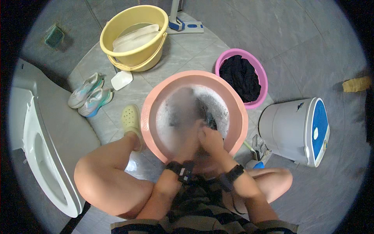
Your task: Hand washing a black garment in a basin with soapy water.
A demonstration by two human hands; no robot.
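A large peach-pink plastic basin (150,117) stands on the floor between my knees. White suds (220,102) float on the water in it. Dark cloth (211,118) lies in the water and shows close to my fingers. My right hand (214,141) is curled over the near part of the basin, and appears to grip the dark cloth. Against it rests my left hand (191,140), whose fingers are blurred, so its grip is unclear. A hazy patch covers the middle of the basin and hides part of the cloth. Both wrists wear black bands.
A pink basin (264,87) of black fabric (241,79) sits at the far right. Behind is a yellow bucket (159,55) near a flat mop (190,27). Sneakers (90,96) and a toilet (49,163) are left; a grey bin-like container with a blue-and-white lid (320,128) is right.
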